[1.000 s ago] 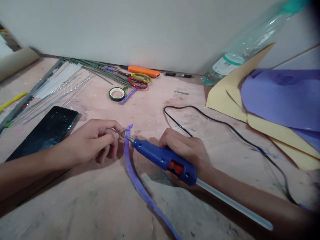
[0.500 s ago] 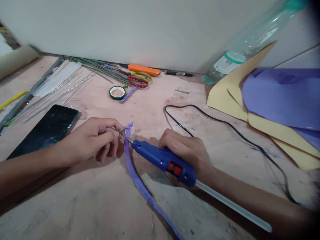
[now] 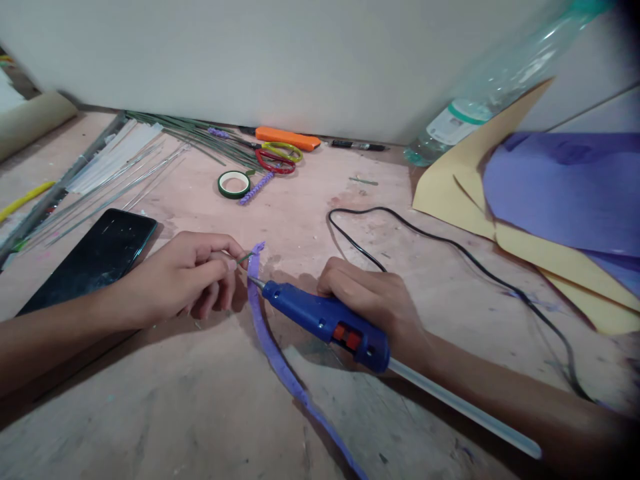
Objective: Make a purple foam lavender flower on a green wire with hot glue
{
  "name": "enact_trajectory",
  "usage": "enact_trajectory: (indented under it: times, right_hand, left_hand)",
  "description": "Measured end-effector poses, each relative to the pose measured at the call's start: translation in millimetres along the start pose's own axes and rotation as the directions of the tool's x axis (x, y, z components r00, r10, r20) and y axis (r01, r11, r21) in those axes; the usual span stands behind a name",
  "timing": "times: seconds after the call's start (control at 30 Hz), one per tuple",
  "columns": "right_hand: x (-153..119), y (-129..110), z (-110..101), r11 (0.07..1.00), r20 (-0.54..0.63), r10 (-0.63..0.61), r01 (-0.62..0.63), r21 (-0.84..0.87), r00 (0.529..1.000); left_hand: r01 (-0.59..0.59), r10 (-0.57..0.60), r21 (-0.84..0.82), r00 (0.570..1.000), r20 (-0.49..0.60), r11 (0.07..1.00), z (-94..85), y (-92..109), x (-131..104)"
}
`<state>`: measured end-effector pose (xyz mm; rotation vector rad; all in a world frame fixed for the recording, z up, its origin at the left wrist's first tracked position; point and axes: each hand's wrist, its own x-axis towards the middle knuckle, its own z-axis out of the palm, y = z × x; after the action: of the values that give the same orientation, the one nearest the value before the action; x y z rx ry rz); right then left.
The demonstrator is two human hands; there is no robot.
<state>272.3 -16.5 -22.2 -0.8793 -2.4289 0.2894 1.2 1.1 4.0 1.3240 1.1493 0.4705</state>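
My left hand [image 3: 200,273] pinches a thin green wire stem [image 3: 244,258] between thumb and forefinger. The stem's tip meets the upper end of a long purple paper strip [image 3: 265,340], which curves down toward the lower edge of the view. My right hand [image 3: 365,293] is closed around a blue hot glue gun [image 3: 305,310], its metal nozzle pointing left and at the strip just below the stem. A long translucent glue stick [image 3: 465,407] sticks out of the gun's back end. The fingers at the trigger are mostly hidden behind the gun.
A black cord [image 3: 440,240] loops across the right side. Behind lie green tape [image 3: 220,187], scissors [image 3: 275,160], an orange cutter [image 3: 287,138] and wire stems [image 3: 195,133]. A phone [image 3: 95,260] is beside my left forearm. Yellow and purple paper [image 3: 560,193] and a bottle [image 3: 455,123] stand right.
The glue gun's nozzle has slid very slightly down along the purple strip. My left hand still pinches the stem, and the rest looks nearly the same.
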Motion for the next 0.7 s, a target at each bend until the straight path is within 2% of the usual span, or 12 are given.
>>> enact_trajectory:
  times: [0.47, 0.7]
  right_hand:
    - [-2.2, 1.6, -0.6, 1.0, 0.037, -0.003, 0.003, 0.0, 0.999]
    - [-2.3, 3.2, 1.8, 0.999, 0.061, 0.009, -0.006, -0.043, 0.998]
  left_hand:
    - [0.019, -0.018, 0.068, 1.0, -0.014, 0.998, -1.7, -6.2, -0.8]
    - [0.018, -0.018, 0.002, 1.0, -0.011, 1.0, -1.7, -3.3, -1.6]
